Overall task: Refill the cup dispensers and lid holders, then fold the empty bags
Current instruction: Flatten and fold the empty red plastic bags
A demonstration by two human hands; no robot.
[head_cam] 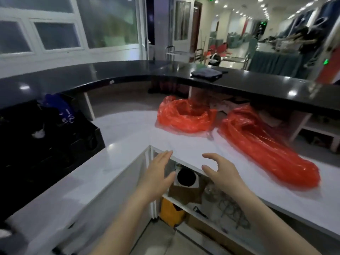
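Black holder rack [49,144] far left on white worktop [117,162]. Left hand [158,178] grip apart, fingers straight, holding nothing. Right hand [219,173] grip apart, loosely curled, empty. Rolled-down red bag [185,116] beyond hands; long red bag [266,148] lying right.

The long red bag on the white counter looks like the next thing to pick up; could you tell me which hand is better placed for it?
Probably the right hand: it hovers open nearer the long red bag, which lies to its right, while the left hand is farther away.
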